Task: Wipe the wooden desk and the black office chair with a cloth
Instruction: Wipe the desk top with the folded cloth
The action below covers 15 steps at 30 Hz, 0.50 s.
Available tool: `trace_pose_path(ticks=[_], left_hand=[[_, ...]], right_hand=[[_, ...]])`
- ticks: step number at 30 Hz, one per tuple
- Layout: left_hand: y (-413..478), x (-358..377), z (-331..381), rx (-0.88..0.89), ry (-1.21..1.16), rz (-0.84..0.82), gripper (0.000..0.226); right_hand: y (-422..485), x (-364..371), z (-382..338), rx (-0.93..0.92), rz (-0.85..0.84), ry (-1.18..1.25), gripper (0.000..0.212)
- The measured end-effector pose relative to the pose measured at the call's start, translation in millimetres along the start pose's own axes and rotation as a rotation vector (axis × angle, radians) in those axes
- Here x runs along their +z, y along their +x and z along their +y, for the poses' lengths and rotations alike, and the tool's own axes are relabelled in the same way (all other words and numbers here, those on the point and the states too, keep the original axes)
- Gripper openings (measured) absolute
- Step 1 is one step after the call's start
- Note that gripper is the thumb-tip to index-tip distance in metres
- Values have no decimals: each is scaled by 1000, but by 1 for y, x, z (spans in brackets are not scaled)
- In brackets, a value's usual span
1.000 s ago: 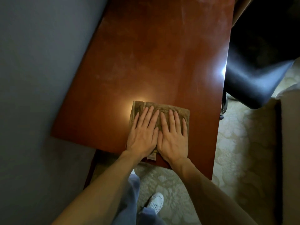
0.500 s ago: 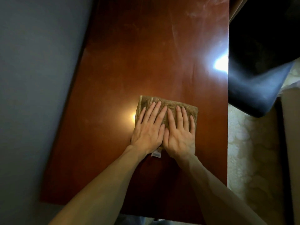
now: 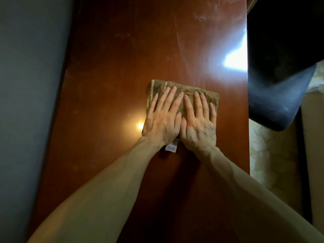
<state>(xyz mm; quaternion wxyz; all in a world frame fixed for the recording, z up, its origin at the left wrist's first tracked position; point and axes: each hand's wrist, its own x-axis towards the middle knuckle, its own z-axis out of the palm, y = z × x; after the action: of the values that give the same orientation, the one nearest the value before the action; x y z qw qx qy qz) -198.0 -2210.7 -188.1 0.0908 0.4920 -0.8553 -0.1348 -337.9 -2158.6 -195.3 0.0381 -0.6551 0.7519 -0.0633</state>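
Both hands flat, fingers spread: left hand (image 3: 162, 120) and right hand (image 3: 199, 123) side by side, pressing the folded brown cloth (image 3: 208, 96) (white tag poking out) onto the wooden table (image 3: 114, 76); black chair (image 3: 277, 81) at right.

Two hands lie flat, side by side, on a folded brown cloth (image 3: 185, 94) in the middle of the picture. The left hand (image 3: 162, 118) and the right hand (image 3: 199, 121) touch each other, with straight fingers pointing to the top of the frame. A small white tag (image 3: 171, 147) sticks out from the cloth between the wrists. The cloth sits on a shiny red-brown wooden desk (image 3: 114, 67) that fills the middle. Bright light shines on the desk at the right, and a small glow sits left of the hands. A grey wall (image 3: 29, 85) is on the left. A black chair (image 3: 277, 76) is at the upper right, with pale patterned carpet (image 3: 263, 155) below it.
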Motion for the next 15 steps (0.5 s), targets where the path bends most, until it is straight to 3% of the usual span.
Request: trace_pose_path(ticks=[15], left_hand=[[70,2,-12,4,-10,10,63]], right_hand=[[69,2,14,19,-3,-2,68]])
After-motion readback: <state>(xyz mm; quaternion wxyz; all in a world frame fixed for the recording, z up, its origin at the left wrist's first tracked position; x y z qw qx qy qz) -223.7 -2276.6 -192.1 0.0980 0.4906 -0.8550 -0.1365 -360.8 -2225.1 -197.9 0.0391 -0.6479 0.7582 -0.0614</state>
